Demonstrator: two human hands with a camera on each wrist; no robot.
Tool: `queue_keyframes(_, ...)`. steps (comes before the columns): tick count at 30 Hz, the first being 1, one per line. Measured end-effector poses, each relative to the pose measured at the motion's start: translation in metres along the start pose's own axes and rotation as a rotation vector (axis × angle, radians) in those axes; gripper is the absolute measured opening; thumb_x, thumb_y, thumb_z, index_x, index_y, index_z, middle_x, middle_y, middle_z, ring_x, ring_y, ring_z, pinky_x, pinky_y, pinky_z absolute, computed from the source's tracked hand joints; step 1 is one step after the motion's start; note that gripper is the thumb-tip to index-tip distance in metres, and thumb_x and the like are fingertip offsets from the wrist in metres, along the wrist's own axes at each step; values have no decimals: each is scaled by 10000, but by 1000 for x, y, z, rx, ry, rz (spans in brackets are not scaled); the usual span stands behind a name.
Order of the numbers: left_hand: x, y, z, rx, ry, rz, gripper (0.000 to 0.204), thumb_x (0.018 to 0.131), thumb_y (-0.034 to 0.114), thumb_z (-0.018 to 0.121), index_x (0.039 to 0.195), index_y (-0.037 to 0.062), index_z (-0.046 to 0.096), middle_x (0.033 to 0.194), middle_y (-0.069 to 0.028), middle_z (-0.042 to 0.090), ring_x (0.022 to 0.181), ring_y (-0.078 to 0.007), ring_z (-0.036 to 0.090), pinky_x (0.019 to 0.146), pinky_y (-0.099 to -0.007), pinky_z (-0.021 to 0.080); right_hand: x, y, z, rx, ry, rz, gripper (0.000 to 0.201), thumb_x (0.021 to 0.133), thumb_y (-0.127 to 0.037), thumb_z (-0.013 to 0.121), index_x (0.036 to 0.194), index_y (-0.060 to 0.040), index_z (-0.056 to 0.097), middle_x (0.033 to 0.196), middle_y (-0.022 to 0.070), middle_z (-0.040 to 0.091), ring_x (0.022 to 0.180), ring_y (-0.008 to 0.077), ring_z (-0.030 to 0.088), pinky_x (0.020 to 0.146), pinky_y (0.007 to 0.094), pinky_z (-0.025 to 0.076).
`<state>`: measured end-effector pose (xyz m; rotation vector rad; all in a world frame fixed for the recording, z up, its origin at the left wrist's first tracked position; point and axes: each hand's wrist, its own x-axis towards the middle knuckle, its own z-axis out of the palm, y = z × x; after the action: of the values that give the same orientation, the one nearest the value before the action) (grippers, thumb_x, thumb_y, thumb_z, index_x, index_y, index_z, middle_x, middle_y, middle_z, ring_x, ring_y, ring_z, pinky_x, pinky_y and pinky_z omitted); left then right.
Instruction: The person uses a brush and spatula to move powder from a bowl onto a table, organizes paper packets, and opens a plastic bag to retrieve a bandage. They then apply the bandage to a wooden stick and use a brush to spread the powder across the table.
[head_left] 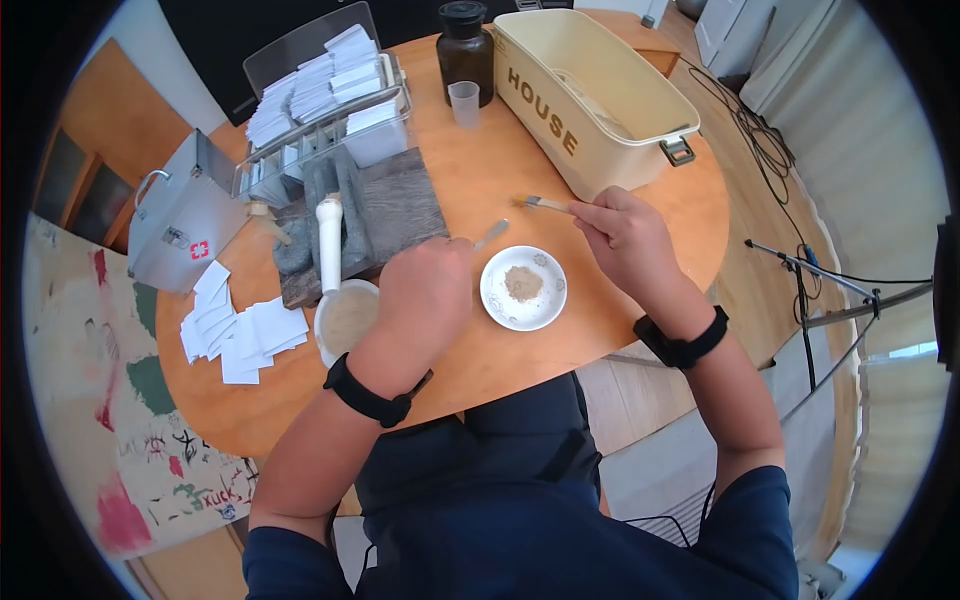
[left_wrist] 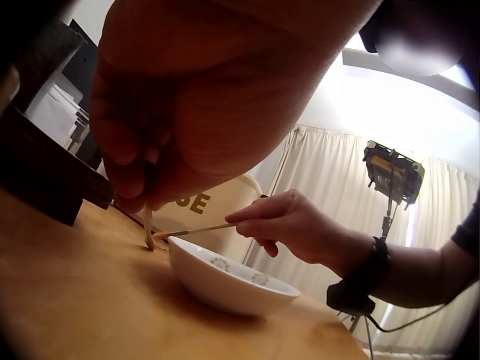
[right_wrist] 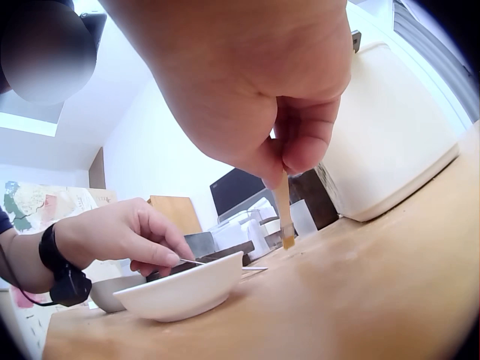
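My left hand pinches a small spatula, its flat tip low over the table left of a white dish. A little heap of beige powder lies in the dish, which has a patterned inside. On the far right side of the dish, my right hand grips a small brush between thumb and fingers. The brush's tan bristles point left, toward the spatula; in the right wrist view the bristles hang just above the tabletop. Partly behind my left hand is a white bowl of beige powder.
A white pestle leans by a grey stone trough on a dark board. Paper slips lie left, near a silver case. Behind stand a card-filled rack, brown jar, plastic cup and cream bin.
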<state>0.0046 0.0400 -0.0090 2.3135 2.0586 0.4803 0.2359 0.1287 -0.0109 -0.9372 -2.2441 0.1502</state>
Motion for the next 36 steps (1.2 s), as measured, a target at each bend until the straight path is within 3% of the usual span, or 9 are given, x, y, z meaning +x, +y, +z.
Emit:
queue_keyframes(4, 3, 2, -3, -41, 2, 0, 87, 825, 117, 600, 803, 45, 644, 742, -139, 622, 699, -336, 618, 617, -438, 496, -2, 4, 6, 1, -14, -26, 118, 789, -52, 670, 895, -52, 723, 750, 102, 597, 642, 276, 606, 575, 365, 502)
queue_keyframes(9, 7, 2, -2, -54, -13, 11, 111, 833, 111, 582, 770, 45, 644, 733, -148, 617, 697, -347, 613, 618, -446, 491, -7, 3, 0, -13, 42, 188, 108, 801, -69, 663, 891, -41, 716, 726, 120, 628, 624, 290, 617, 582, 367, 509)
queue_keyframes(13, 13, 2, 4, -89, -3, 20, 139, 829, 95, 571, 720, 25, 622, 720, -162, 607, 699, -361, 606, 619, -460, 485, -10, 9, 1, -39, 39, 196, 108, 807, -77, 657, 886, -33, 716, 721, 136, 641, 631, 292, 624, 591, 366, 514)
queue_keyframes(15, 16, 1, 4, -84, -14, 25, 147, 827, 88, 568, 707, 17, 613, 717, -170, 604, 701, -367, 604, 619, -463, 483, -11, 10, 0, -70, -43, 240, 125, 812, -92, 653, 894, -24, 717, 721, 145, 648, 638, 293, 631, 602, 371, 518)
queue_keyframes(22, 28, 2, 0, -86, -21, 65, 133, 817, 59, 557, 716, 2, 622, 736, -212, 603, 725, -395, 601, 645, -475, 484, -10, 11, 2, -15, -79, 270, 166, 812, -101, 647, 937, -18, 719, 807, 178, 674, 694, 317, 652, 641, 381, 527)
queue_keyframes(24, 32, 3, 1, -88, 14, 72, 130, 817, 57, 557, 726, 3, 633, 743, -216, 606, 732, -398, 603, 654, -478, 485, -6, 9, 0, 51, -144, 407, 179, 817, -108, 644, 954, -24, 722, 834, 185, 678, 723, 326, 658, 664, 375, 530)
queue_keyframes(27, 40, 4, 0, -59, -51, 28, 125, 812, 50, 555, 766, 10, 665, 766, -221, 621, 755, -395, 612, 675, -473, 492, -5, 18, 2, 79, -176, 449, 186, 824, -122, 641, 966, -36, 725, 832, 179, 680, 728, 329, 658, 677, 372, 530)
queue_keyframes(36, 63, -6, 6, -64, -70, -13, 121, 758, 15, 585, 794, 5, 700, 776, -223, 639, 759, -386, 630, 691, -446, 511, 1, 26, -1, -66, -198, 320, 177, 821, -123, 635, 957, -61, 731, 865, 160, 685, 764, 318, 655, 701, 393, 526)
